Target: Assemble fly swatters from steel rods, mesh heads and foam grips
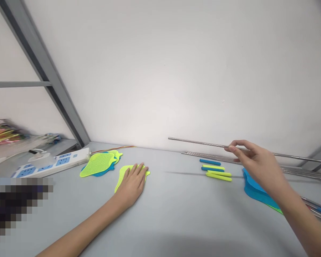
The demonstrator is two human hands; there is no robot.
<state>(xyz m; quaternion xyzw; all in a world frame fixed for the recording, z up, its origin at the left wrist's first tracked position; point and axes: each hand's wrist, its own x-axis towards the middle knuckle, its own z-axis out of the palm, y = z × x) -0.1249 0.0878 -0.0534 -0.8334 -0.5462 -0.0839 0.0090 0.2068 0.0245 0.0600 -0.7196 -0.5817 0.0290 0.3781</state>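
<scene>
My left hand (135,182) lies flat, fingers stretched out, on a yellow-green perforated fly swatter head (121,177), whose short socket points right. My right hand (253,160) pinches a thin metal rod (198,142) between thumb and fingers. That rod is raised above the table, roughly level, with its free end to the left. Below and beyond it, several similar metal rods (203,155) lie along the wall. Short blue and yellow-green handle sleeves (218,175) rest left of my right hand. Partly behind my right forearm is a stack of blue flat pieces (254,189).
More yellow-green and blue swatter heads (98,165) lie overlapped at the left, beside a white power strip (79,157). A grey frame post (53,92) rises at the left. Blue-ended rods (317,207) lie at the right edge. A white wall (155,78) backs the grey table (171,214).
</scene>
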